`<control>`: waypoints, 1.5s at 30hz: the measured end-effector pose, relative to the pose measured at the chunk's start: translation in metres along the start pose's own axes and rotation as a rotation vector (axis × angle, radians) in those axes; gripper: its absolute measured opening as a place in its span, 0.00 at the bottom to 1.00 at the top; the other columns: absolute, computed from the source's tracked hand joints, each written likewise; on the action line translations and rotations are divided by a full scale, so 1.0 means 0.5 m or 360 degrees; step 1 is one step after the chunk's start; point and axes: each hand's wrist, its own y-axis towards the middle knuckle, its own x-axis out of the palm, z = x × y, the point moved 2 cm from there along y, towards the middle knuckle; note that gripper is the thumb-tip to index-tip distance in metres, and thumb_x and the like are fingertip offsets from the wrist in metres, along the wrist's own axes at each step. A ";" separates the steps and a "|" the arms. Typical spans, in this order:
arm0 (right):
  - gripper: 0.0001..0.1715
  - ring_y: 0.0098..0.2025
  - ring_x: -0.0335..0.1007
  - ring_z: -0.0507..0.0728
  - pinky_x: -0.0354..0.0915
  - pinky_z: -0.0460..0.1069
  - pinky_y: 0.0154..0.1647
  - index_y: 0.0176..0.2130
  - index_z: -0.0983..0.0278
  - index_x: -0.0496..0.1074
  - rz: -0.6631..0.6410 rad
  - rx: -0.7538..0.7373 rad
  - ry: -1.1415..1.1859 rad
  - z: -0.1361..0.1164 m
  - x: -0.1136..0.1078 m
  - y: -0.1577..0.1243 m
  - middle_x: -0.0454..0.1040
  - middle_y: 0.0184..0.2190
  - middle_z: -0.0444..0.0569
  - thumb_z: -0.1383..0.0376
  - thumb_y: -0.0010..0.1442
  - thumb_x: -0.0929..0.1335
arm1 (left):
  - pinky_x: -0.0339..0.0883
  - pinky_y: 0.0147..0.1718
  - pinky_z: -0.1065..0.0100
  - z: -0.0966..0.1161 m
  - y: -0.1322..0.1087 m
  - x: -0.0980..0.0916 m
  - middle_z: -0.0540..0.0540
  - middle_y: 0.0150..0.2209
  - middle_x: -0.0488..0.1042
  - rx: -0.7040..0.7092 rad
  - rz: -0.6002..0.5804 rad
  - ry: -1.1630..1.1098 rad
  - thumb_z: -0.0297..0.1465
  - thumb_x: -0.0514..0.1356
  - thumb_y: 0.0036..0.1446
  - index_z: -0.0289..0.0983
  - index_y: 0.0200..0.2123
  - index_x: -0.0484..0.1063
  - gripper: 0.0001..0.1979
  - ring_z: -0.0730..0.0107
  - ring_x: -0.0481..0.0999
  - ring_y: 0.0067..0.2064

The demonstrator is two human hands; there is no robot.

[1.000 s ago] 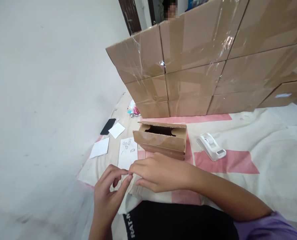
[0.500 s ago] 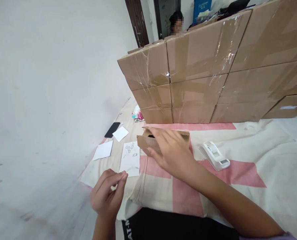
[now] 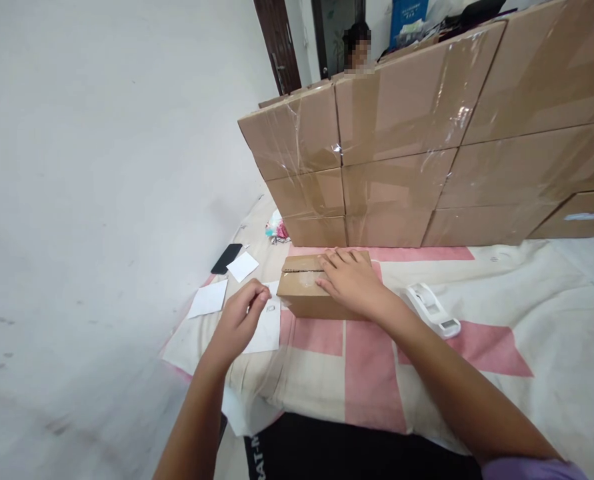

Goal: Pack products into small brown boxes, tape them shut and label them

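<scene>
A small brown cardboard box [image 3: 321, 307] lies on the bed sheet in front of me, its top flaps folded down with a narrow gap along the seam. My right hand [image 3: 351, 280] rests flat across the right part of its top, fingers spread. A shiny clear patch [image 3: 307, 279] shows on the near flap. Left of the box, my left hand [image 3: 244, 313] is closed in a pinch, apart from the cardboard; the piece of clear tape at its fingertips barely shows. A white tape dispenser [image 3: 433, 310] stands right of the box. A paper with drawings [image 3: 264, 333] lies partly under my left hand.
Large taped cartons [image 3: 397, 193] are stacked behind the box. White papers [image 3: 208, 298] and a black phone [image 3: 226, 258] lie at the left, near the wall [image 3: 101, 167]. A colourful plastic packet [image 3: 277, 228] sits by the cartons. Another person [image 3: 357, 47] is partly visible beyond them.
The box flaps, raised before, are now folded down under my right hand. My left hand has moved up and right, closer to the box, still pinched.
</scene>
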 end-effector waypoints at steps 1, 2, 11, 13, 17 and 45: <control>0.34 0.72 0.57 0.71 0.55 0.64 0.69 0.68 0.72 0.64 0.0013 -0.0007 0.0000 0.002 0.002 0.000 0.62 0.70 0.62 0.54 0.74 0.55 | 0.62 0.35 0.66 0.001 0.023 0.000 0.49 0.32 0.69 -0.0022 -0.0123 0.0005 0.40 0.49 0.72 0.39 0.33 0.65 0.15 0.66 0.68 0.34; 0.34 0.71 0.57 0.71 0.55 0.65 0.68 0.68 0.72 0.64 0.0024 -0.0010 -0.0004 0.002 0.003 0.000 0.62 0.70 0.62 0.54 0.74 0.56 | 0.61 0.35 0.66 0.001 0.045 0.001 0.49 0.32 0.69 -0.0032 -0.0255 0.0019 0.40 0.49 0.72 0.39 0.33 0.64 0.16 0.66 0.67 0.34; 0.34 0.71 0.57 0.71 0.54 0.66 0.69 0.68 0.72 0.64 -0.0004 -0.0021 -0.0001 0.000 -0.004 -0.001 0.62 0.70 0.62 0.54 0.74 0.56 | 0.57 0.36 0.66 -0.036 0.204 0.013 0.50 0.33 0.67 0.0040 -0.0861 0.0134 0.44 0.49 0.70 0.39 0.31 0.63 0.18 0.66 0.66 0.36; 0.34 0.73 0.54 0.70 0.52 0.66 0.71 0.69 0.70 0.63 -0.0059 -0.0013 0.0038 0.003 -0.002 -0.001 0.60 0.72 0.60 0.54 0.74 0.56 | 0.57 0.36 0.66 -0.055 0.217 0.018 0.50 0.32 0.66 -0.0007 -0.0889 0.0129 0.44 0.50 0.70 0.38 0.31 0.63 0.18 0.66 0.65 0.35; 0.35 0.75 0.49 0.70 0.49 0.67 0.73 0.70 0.68 0.62 -0.0143 0.0012 0.0126 0.009 0.004 0.001 0.55 0.74 0.58 0.53 0.74 0.55 | 0.56 0.35 0.67 -0.081 0.224 0.029 0.50 0.33 0.66 -0.0079 -0.0928 0.0014 0.44 0.50 0.69 0.38 0.30 0.63 0.18 0.66 0.64 0.36; 0.32 0.72 0.56 0.70 0.51 0.67 0.71 0.67 0.68 0.65 0.0014 -0.0015 0.0131 0.007 0.009 0.000 0.61 0.71 0.57 0.56 0.73 0.58 | 0.65 0.59 0.56 -0.154 0.164 0.090 0.43 0.72 0.56 -0.0540 -0.0970 -0.0784 0.46 0.67 0.58 0.53 0.75 0.43 0.49 0.48 0.62 0.68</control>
